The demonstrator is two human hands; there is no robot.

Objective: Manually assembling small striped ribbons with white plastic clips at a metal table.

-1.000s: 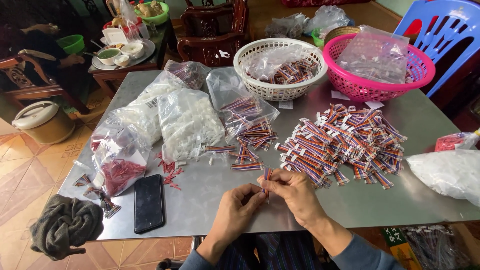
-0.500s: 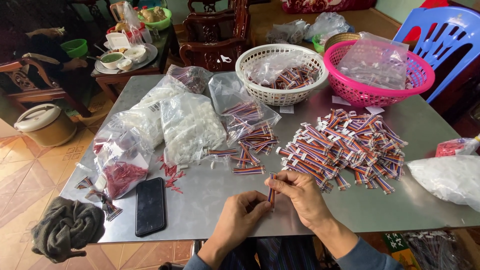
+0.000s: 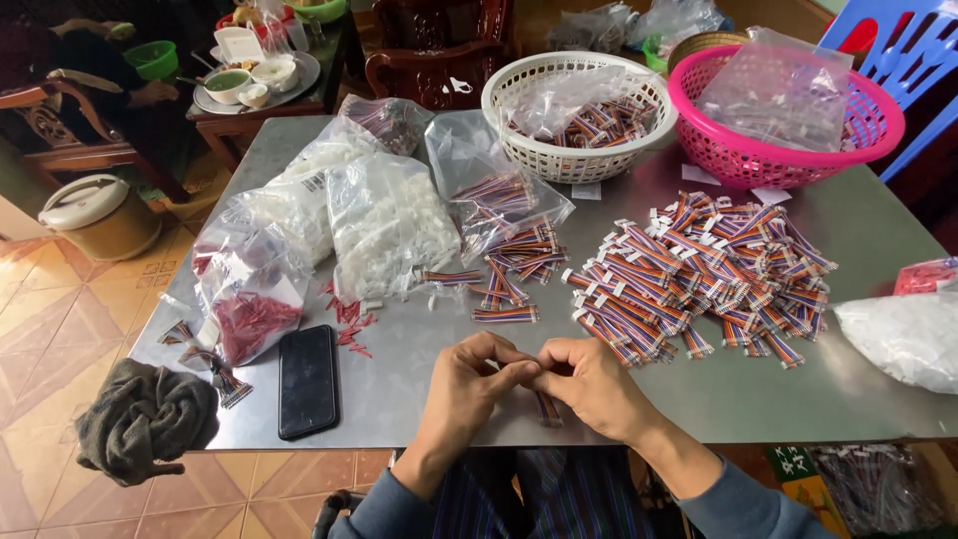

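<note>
While both hands sit low at the near edge of the steel table (image 3: pixel 758 389), they're pinched together on one thing: the left hand (image 3: pixel 469 384) and right hand (image 3: pixel 589 384) meet fingertip to fingertip, clamped on a short rainbow ribbon cable (image 3: pixel 547 407) that hangs down between them, just off the tabletop. Only one view here, from the head, so that's all I've got.

Nothing really blocks the hands. Closest stuff is a small loose scatter of cables (image 3: pixel 509 284) just beyond them, and a big heap of cables (image 3: pixel 699 274) up and to the right, way too many to count. A black phone (image 3: pixel 306 379) lies face up on the left, near the left wrist, with little red bits (image 3: pixel 347 324) sprinkled just past it.

Further back I count two baskets: a white basket (image 3: pixel 579 155) with cables and a bag inside, and a pink basket (image 3: pixel 798 165) holding a clear bag. There are several plastic bags on the left half, one with white connectors (image 3: pixel 384 230), one with red pieces (image 3: pixel 249 314), one with cables (image 3: pixel 489 195). Another bag of white parts (image 3: pixel 903 334) sits at the right edge. A dark cloth (image 3: pixel 145 419) hangs off the near-left corner. One blue plastic chair (image 3: pixel 918 50) stands behind the pink basket, and a pot with a lid (image 3: pixel 100 215) sits on the floor.
</note>
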